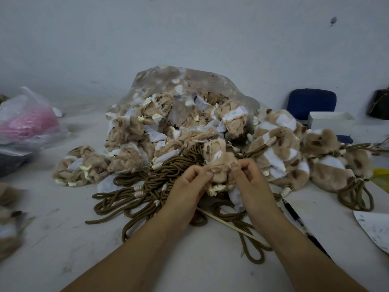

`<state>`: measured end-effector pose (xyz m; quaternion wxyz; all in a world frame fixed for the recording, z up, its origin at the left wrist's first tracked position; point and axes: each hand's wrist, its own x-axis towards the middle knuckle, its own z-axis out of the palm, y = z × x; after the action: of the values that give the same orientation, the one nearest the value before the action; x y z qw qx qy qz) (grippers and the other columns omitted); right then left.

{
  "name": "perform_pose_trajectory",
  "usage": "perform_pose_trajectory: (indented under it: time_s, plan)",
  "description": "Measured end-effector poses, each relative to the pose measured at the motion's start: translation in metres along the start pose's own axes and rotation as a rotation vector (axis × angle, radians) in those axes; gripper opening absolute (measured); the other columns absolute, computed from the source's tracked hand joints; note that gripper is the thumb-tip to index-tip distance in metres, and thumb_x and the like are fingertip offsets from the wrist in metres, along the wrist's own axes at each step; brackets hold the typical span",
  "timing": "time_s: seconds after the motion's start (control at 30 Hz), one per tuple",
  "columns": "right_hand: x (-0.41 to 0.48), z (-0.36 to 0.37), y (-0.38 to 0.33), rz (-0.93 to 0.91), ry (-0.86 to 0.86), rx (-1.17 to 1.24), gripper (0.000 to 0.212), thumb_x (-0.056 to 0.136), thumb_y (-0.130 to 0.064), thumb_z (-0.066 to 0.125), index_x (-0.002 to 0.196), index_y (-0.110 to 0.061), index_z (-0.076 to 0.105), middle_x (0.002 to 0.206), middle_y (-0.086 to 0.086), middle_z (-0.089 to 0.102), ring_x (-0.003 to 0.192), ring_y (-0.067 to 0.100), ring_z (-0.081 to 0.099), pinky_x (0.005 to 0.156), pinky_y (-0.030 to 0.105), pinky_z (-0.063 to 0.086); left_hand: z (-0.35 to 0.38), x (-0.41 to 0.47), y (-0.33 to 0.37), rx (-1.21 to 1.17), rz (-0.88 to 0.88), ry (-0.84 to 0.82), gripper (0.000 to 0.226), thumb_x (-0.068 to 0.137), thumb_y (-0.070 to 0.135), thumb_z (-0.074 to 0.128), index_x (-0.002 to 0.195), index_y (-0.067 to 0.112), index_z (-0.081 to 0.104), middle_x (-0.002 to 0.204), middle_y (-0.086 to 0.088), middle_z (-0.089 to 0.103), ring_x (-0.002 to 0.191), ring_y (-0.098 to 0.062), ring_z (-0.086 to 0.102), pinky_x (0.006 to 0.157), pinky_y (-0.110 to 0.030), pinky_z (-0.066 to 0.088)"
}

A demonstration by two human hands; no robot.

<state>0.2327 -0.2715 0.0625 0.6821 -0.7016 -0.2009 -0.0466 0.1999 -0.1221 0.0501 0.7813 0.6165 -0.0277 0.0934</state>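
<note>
Close together at the centre of the view: left hand (189, 186) and right hand (250, 182), fingers and thumbs curled, both pinching one tan plush skin (219, 163) from opposite sides. Unstuffed, with white patches and a brown ear, held up over the cords; pale yellow scraps hanging from it between the wrists.

Under the hands and out toward 9 o'clock: tangle of brown cords (147, 192) with pale beads, loops spilling to 7 and 5 o'clock. Thin wooden stick (231, 226) lying slantwise at 5 o'clock, running under the right forearm. Black pen (299, 222) just beside that forearm at 4 o'clock.

At 12 o'clock, right behind the cords: large clear bag (189, 81), mouth toward the hands, crammed with more skins. At 10 o'clock, small loose heap of skins (80, 167). From 1 to 3 o'clock, stuffed plush toys (294, 152) with cords attached, crowding close to the right hand.

Bare grey table (63, 239) from 6 to 8 o'clock, the widest free stretch. Sheet of paper (374, 230) cut off by the frame's right edge at 4 o'clock. Bag of pink material (27, 121) at far 10 o'clock. White box (330, 121) and blue chair (311, 104) at 2 o'clock, against the pale wall.
</note>
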Motion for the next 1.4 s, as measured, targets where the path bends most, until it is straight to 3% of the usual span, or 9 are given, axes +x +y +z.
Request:
perform_pose_trajectory:
  time_s: [0.27,0.4,0.6,0.8,0.97,1.1,1.2,1.33,1.4]
  plan:
    - [0.0,0.006,0.006,-0.056,-0.098,-0.134,0.01,0.096,-0.025,0.052,0.094,-0.034,0.055,0.081,-0.007,0.065,0.074,0.014,0.061,0.068,0.033,0.052,0.001,-0.002,0.003,0.253,0.099,0.039,0.008,0.092,0.033,0.066,0.086,0.03,0.07,0.081,0.008,0.073,0.077,-0.003,0.066,0.067,-0.014,0.05]
    - [0.0,0.004,0.002,-0.063,-0.079,-0.105,0.017,0.099,-0.031,0.047,0.085,-0.028,0.057,0.073,-0.017,0.064,0.065,-0.005,0.058,0.057,0.012,0.048,0.003,-0.004,0.002,0.03,-0.007,0.004,0.034,0.086,0.042,0.062,0.107,0.019,0.073,0.104,-0.006,0.075,0.103,-0.021,0.069,0.091,-0.03,0.053]
    - [0.0,0.004,-0.002,-0.075,-0.063,-0.042,0.033,0.088,-0.05,0.043,0.081,-0.022,0.058,0.071,-0.01,0.061,0.066,0.0,0.057,0.059,0.014,0.048,0.007,-0.004,0.006,-0.255,-0.066,-0.161,0.046,0.096,0.032,0.052,0.127,-0.001,0.061,0.128,-0.02,0.064,0.122,-0.028,0.059,0.106,-0.034,0.046]
    - [0.001,0.002,-0.001,-0.099,-0.063,-0.009,0.032,0.088,-0.05,0.043,0.079,-0.023,0.058,0.071,-0.011,0.062,0.066,0.0,0.057,0.058,0.013,0.048,0.006,-0.005,0.006,-0.292,-0.065,-0.216,0.047,0.096,0.033,0.053,0.129,0.0,0.059,0.131,-0.022,0.061,0.126,-0.031,0.056,0.107,-0.036,0.045]
    - [0.003,-0.006,0.001,-0.077,-0.066,-0.006,0.027,0.09,-0.053,0.047,0.075,-0.032,0.057,0.067,-0.009,0.059,0.064,0.006,0.055,0.059,0.018,0.046,0.005,-0.006,0.008,0.085,0.049,-0.044,0.009,0.082,0.039,0.07,0.08,0.031,0.072,0.087,0.003,0.072,0.085,-0.014,0.066,0.078,-0.027,0.053]
    - [0.003,-0.006,0.002,-0.082,-0.065,-0.042,0.028,0.082,-0.064,0.056,0.078,-0.036,0.057,0.07,-0.011,0.062,0.065,0.003,0.058,0.057,0.016,0.047,0.005,-0.007,0.008,0.377,0.192,-0.064,0.014,0.089,0.022,0.071,0.083,0.035,0.07,0.112,0.03,0.063,0.106,0.01,0.059,0.083,-0.011,0.049]
    - [0.004,-0.004,0.005,-0.092,-0.034,-0.09,0.024,0.092,-0.046,0.051,0.076,-0.029,0.055,0.067,-0.012,0.057,0.062,0.003,0.053,0.053,0.015,0.044,0.006,-0.01,0.007,0.542,0.286,-0.058,0.021,0.09,0.014,0.069,0.089,0.035,0.067,0.127,0.042,0.05,0.122,0.014,0.043,0.093,-0.006,0.039]
    - [0.005,-0.007,0.004,-0.011,0.02,0.07,0.029,0.093,-0.044,0.052,0.073,-0.022,0.056,0.073,0.001,0.062,0.069,0.011,0.059,0.062,0.019,0.05,0.01,-0.015,0.011,0.672,0.392,-0.087,0.02,0.091,0.012,0.065,0.095,0.032,0.068,0.14,0.039,0.036,0.126,0.009,0.037,0.092,-0.005,0.035]
    - [0.007,-0.009,0.004,0.054,0.046,0.135,0.027,0.091,-0.042,0.052,0.082,-0.017,0.061,0.087,0.011,0.069,0.085,0.022,0.066,0.077,0.034,0.053,0.011,-0.016,0.012,0.751,0.447,-0.068,0.019,0.092,0.015,0.064,0.102,0.029,0.072,0.146,0.034,0.03,0.126,0.005,0.037,0.095,-0.005,0.033]
